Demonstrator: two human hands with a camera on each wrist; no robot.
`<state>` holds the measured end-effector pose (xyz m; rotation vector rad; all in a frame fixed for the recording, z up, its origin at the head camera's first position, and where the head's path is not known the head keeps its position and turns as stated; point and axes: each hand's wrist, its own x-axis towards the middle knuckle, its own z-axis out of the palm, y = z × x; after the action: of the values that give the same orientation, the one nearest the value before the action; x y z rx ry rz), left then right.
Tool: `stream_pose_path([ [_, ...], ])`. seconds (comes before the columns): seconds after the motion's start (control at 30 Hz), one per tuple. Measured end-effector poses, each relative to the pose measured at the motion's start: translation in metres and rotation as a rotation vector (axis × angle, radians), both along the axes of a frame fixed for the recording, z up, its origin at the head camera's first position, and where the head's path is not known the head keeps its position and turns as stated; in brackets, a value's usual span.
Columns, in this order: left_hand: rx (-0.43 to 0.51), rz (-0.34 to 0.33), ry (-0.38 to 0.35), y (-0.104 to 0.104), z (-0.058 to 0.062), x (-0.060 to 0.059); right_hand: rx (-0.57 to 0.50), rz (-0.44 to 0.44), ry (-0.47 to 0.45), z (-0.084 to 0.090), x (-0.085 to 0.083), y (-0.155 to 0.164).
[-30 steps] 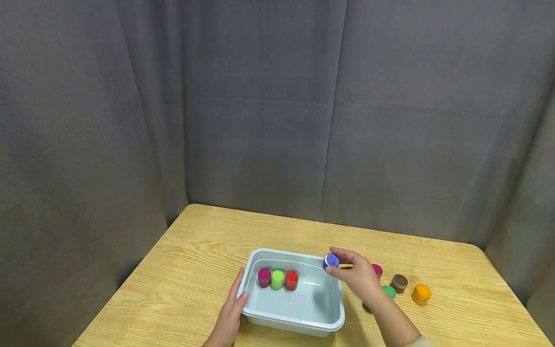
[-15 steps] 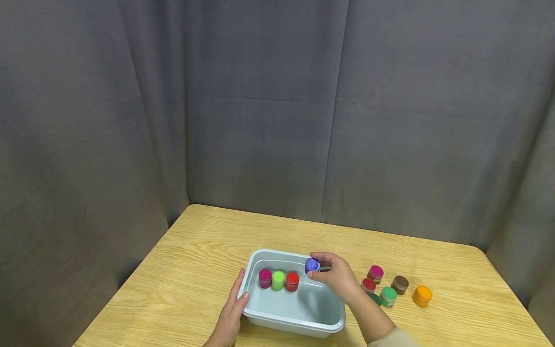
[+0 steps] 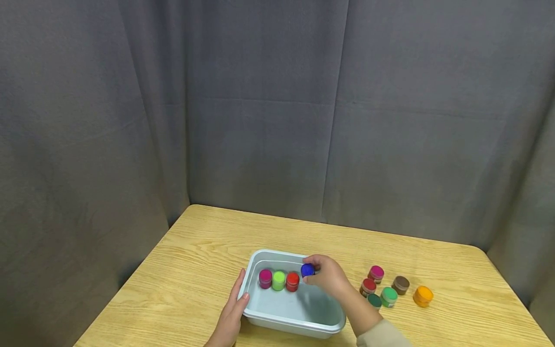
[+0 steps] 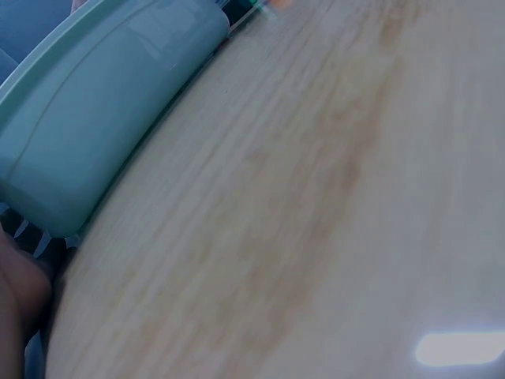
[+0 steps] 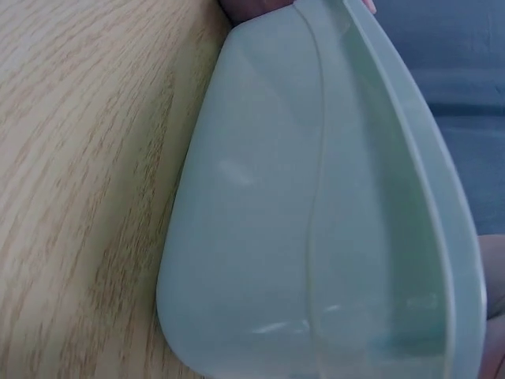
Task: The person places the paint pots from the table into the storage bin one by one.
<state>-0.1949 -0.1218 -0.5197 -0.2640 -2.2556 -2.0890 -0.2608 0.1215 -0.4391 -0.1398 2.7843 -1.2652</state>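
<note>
Right hand [image 3: 330, 278] reaches over the pale blue-green plastic tub [image 3: 299, 326] and pinches a small blue-lidded jar [image 3: 307, 270] between thumb and fingertips, holding it inside the tub near the far wall, just beside the red-lidded jar [image 3: 292, 281]. That red one stands in a row with a lime-green-lidded jar [image 3: 278, 280] and a magenta-lidded jar [image 3: 265, 278], all three touching or nearly touching along the tub's far side.

Left hand [image 3: 230, 318] lies flat against the tub's left wall, fingers straight and pressed to the rim, grasping nothing. In the left wrist view only the tub's outer wall [image 4: 95, 110] and the wooden table [image 4: 316, 221] show; the right wrist view shows the tub's rounded corner [image 5: 316, 221] from close by, with wood grain beside it.

On the table to the right of the tub sit six more little jars, apart from it: a pink-lidded one [image 3: 376, 273], a second red-lidded one [image 3: 368, 286], a dark green one [image 3: 374, 300], a light green one [image 3: 389, 296], a brown one [image 3: 401, 284] and an orange one [image 3: 422, 295] farthest right. No label or writing can be read on any jar or on the tub. Grey cloth [image 3: 277, 106] hangs behind the table.
</note>
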Motion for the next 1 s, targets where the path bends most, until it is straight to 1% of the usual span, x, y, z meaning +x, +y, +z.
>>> stream_pose_path([
  [0.23, 0.010, -0.006, 0.019, -0.001, -0.003, -0.002, 0.052, 0.005, -0.026, 0.003, 0.001, -0.003],
  [0.47, 0.006, 0.001, 0.016, 0.000, -0.002, -0.001, 0.118, 0.011, -0.031, 0.000, -0.001, -0.006],
  [0.7, 0.002, 0.005, 0.029, 0.000, -0.003, -0.001, 0.164, 0.035, -0.003, -0.004, -0.004, -0.008],
  [0.9, 0.005, -0.002, 0.024, -0.001, -0.003, -0.001, 0.194, 0.047, 0.044, -0.007, -0.003, -0.009],
  [1.0, 0.004, 0.001, 0.022, -0.001, -0.003, -0.002, 0.199, 0.051, 0.054, -0.009, -0.004, -0.010],
])
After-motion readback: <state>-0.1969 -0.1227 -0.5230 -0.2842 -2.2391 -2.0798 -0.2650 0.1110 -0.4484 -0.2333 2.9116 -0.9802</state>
